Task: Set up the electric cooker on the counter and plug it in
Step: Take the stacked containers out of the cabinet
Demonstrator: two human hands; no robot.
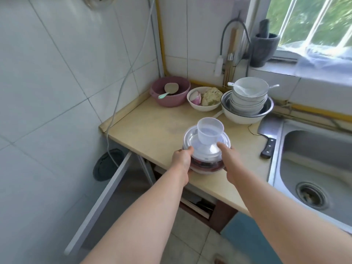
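Pale-wood counter, cooker gripped from both sides

Wood-coloured counter (152,130), tiled corner, seen from the head view.

- Electric cooker (205,165): small and round, with a dark red band under a clear lid (191,142). It sits at the counter's near edge, between the two hands. Cannot tell whether its base rests fully on the top.
- Left hand (182,159): fingers curled round the cooker's left side, thumb up at the lid's rim. Clamped on it.
- Right hand (229,156): thumb tip lies on the lid's right part. The remaining fingers go down the cooker's right flank and are mostly hidden. It reads as a grip.
- Clear plastic cup (209,133): upright on the lid, just beyond the two thumbs and between them. The right thumb is near its base.

Farther out from the fingertips, along the back wall:
- Pink basin (178,101) with a rice paddle (169,89) in it, beyond the left fingers.
- White bowl (202,108) of food, straight ahead.
- Stack of bowls (247,100) set in a wide enamel dish, beyond the right fingers, spoons in the top one.

Right of the right hand's fingers, well apart: a cleaver (268,139) lies flat by the steel sink (314,168).

Left of the left fingers: a grey cable (122,88) hangs down the tiled wall past the counter's end. Below it a cabinet door (106,197) stands open.

Dark mortar with pestle (264,47) on the window sill, far beyond both hands.
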